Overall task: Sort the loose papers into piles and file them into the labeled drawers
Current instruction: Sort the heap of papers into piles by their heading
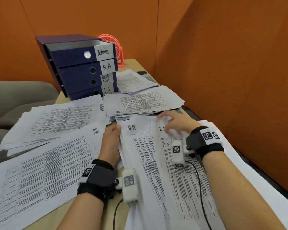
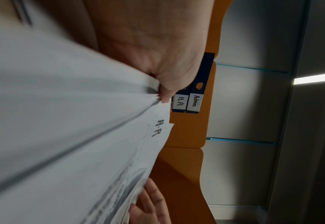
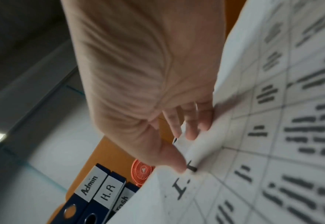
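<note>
My left hand (image 1: 112, 135) grips the left edge of a lifted stack of printed papers whose top sheet is headed "H-R" (image 1: 140, 146); in the left wrist view the thumb (image 2: 169, 91) pinches the stack's edge (image 2: 100, 121). My right hand (image 1: 171, 122) pinches the top of a sheet headed "I.T" (image 1: 181, 163), curling its upper edge; the right wrist view shows thumb and fingers (image 3: 179, 163) on that sheet (image 3: 253, 151). The stacked blue drawers (image 1: 80, 70) labeled Admin, H.R, Task List and I T stand at the back left.
Sorted piles lie around: an H-R pile (image 1: 40, 171) at front left, a Task List pile (image 1: 56, 120) behind it, and more piles (image 1: 145, 102) (image 1: 133, 80) near the drawers. A pink fan (image 1: 113, 47) stands behind the drawers. An orange partition (image 1: 231, 80) borders the right.
</note>
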